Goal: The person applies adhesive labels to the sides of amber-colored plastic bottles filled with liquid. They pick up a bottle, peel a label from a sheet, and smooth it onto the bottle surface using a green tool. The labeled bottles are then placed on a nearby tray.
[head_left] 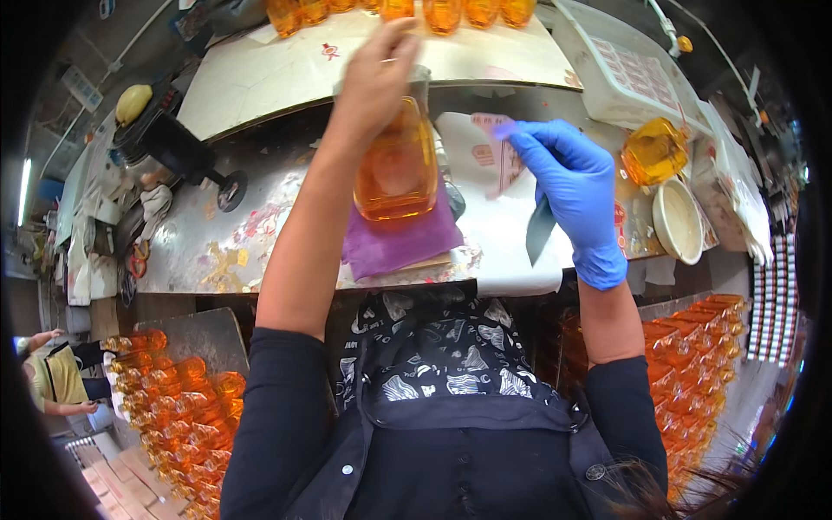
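A squarish clear glass bottle of amber liquid [394, 173] rests in front of me on a folded purple cloth [403, 245]. My bare left hand [378, 76] is curled at the bottle's far, upper end, with a ring on one finger. It hides the neck, and the fingertips are slightly blurred. My right hand [568, 178], in a blue glove, pinches a small pale purple label [497, 126] at its edge. A dark grey-green flat, pointed piece [540, 232] sticks out below that palm. Under the right hand lies a white sheet [511, 251] with red printed labels on it.
Several amber bottles [442, 16] line a raised board [472, 56] at the back. Another amber bottle [654, 152] and a cream bowl [678, 221] sit at right, below a plastic bin [628, 74]. Black equipment [165, 134] stands left. Stacked bottles [186, 416] flank me; another person [65, 373] is far left.
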`<state>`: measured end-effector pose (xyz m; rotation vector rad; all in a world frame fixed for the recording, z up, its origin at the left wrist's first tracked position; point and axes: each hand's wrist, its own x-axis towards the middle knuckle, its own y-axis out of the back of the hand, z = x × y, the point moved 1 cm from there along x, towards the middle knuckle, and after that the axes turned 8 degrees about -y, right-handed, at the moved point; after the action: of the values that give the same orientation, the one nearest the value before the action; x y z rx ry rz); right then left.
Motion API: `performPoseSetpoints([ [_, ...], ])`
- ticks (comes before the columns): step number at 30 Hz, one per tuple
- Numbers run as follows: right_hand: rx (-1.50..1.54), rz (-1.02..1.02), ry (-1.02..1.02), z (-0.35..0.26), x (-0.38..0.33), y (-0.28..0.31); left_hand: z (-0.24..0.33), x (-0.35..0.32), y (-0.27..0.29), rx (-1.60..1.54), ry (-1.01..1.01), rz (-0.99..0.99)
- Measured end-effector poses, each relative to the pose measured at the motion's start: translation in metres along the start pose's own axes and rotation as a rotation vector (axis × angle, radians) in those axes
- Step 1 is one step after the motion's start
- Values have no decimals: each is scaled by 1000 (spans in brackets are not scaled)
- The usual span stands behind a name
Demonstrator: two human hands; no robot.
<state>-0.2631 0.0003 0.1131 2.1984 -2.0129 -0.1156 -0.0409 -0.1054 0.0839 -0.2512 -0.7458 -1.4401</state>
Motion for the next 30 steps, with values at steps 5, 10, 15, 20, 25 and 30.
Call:
performPoseSetpoints([
  [5,152,-299,-237,1,5,-38,-35,-93,52,-205,367,449],
  [10,58,-133,78,68,54,-98,-32,-132,33,-531,603,305],
  [15,-162,-26,277,77,87,-115,-25,-136,16,-146,446,95],
  [20,-210,115,101,75,99,-99,-16,-135,24,-378,515,113],
  [25,-161,-168,-274,94,63,-86,-18,-113,32,-413,612,73],
  [30,-129,-300,-283,103,43,-92,-21,-122,33,-534,540,-1],
])
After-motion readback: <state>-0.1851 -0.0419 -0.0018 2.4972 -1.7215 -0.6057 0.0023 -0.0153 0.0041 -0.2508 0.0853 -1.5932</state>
